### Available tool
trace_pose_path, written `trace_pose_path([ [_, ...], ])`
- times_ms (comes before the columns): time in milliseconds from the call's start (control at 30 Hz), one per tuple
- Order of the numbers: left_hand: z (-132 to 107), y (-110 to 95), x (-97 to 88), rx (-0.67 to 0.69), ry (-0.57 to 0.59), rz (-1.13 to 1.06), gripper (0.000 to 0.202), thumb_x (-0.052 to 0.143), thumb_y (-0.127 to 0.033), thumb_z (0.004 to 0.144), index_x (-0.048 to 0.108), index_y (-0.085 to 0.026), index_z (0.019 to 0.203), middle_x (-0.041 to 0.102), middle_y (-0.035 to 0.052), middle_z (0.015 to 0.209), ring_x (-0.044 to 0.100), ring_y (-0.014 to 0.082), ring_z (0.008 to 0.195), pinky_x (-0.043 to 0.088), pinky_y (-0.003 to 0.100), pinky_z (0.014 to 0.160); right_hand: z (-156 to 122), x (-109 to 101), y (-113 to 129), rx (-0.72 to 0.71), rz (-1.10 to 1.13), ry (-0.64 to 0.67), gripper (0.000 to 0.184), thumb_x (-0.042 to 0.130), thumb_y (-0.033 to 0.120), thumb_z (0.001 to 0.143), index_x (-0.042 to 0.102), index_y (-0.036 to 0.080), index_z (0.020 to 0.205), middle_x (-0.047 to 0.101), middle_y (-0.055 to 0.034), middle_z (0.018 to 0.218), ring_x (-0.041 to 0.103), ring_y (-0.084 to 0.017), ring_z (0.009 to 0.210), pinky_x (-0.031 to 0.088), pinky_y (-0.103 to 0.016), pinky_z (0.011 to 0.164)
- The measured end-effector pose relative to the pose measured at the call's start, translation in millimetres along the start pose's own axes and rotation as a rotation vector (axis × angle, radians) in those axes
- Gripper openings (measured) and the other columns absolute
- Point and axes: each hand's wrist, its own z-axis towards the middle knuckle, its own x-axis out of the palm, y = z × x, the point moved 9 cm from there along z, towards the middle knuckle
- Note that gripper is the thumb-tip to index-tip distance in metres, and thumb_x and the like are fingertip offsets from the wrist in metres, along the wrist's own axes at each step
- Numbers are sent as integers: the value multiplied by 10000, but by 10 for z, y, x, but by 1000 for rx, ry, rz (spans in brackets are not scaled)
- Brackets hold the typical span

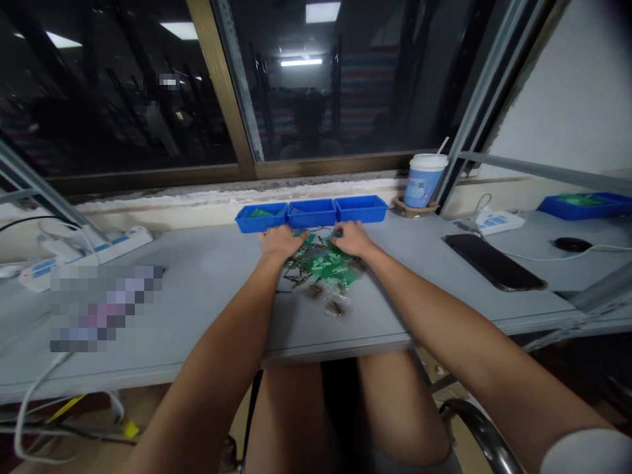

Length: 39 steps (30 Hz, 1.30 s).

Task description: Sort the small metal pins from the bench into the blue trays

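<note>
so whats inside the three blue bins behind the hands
The left blue bin shows some green pieces. The middle bin and right bin look bare from here, but their front walls hide the floors.

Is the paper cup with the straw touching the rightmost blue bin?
Apart. The head view shows bare table between the paper cup and the rightmost blue bin.

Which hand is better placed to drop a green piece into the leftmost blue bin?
Left, probably. The left hand rests on the pile of green pieces just below the leftmost blue bin; the right hand sits under the rightmost bin.
</note>
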Motion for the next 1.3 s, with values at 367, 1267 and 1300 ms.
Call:
trace_pose_path([
  [367, 91, 27, 118, -6, 47, -82, 399, 892, -362, 442, 597, -212, 666, 719, 162, 885, 526, 445, 1222, 412, 528, 942, -36, -49, 98, -33, 35, 15, 207, 736, 305, 669, 675, 218, 847, 689, -107, 958, 553, -316, 1049, 415, -524, 962],
  [1267, -90, -459, 4, 253, 30, -872, 312, 732, -129, 675, 660, -165, 977, 666, -1, 762, 628, 152, 753, 506, 312, 790, -86, -260, 286, -91, 661, -115, 307, 706, 286, 664, 528, 211, 902, 564, 56, 643, 528, -149, 629, 428, -302, 675],
  [1300, -85, -451, 13, 250, 29, -906, 338, 721, -115, 680, 638, -169, 1004, 654, -11, 757, 615, 133, 718, 503, 289, 756, -82, -240, 273, -76, 665, -102, 329, 704, 295, 674, 520, 210, 934, 539, 70, 617, 503, -139, 597, 417, -294, 653],
])
